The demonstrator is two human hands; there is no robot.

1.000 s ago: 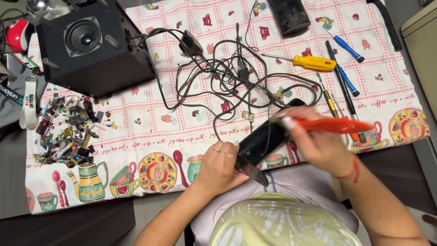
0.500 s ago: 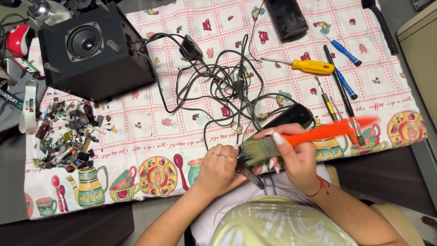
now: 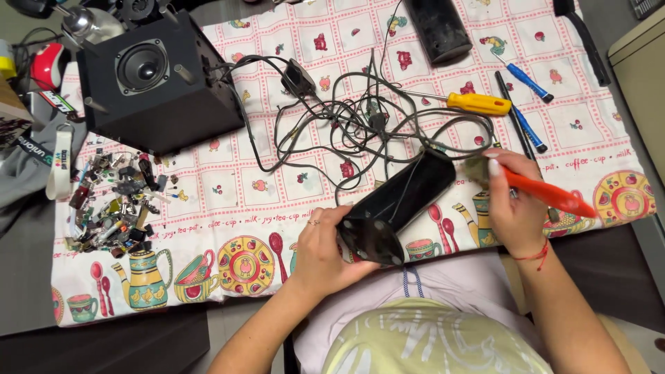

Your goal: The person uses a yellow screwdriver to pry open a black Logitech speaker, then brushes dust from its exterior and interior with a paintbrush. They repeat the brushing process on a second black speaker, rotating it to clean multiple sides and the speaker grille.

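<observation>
Left hand (image 3: 324,251) has its grip wrapped round the near end of the long black speaker (image 3: 398,205), at the near edge of the desk (image 3: 28,291), on the patterned cloth (image 3: 263,187). The speaker now lies on a slant, its far end pointing up toward the tangle of black cables (image 3: 360,118); 0.5 s ago it sat closer in under the hands and the brush lay across it. Right hand (image 3: 514,208) is clenched on the orange-handled brush (image 3: 547,195), and that brush has swung off to the right: its bristles now sit just beside the speaker's far end, handle pointing to the desk's right edge. Whether the bristles touch the casing, I cannot tell.

Toward the far edge, the yellow-handled screwdriver (image 3: 478,104) and 2 blue-handled screwdrivers (image 3: 528,82) lie where they lay before. The big black speaker box (image 3: 156,79) holds the far left corner, with the heap of small parts (image 3: 114,208) near the left edge in front of it. Another black cylinder (image 3: 438,29) rests at the far edge.
</observation>
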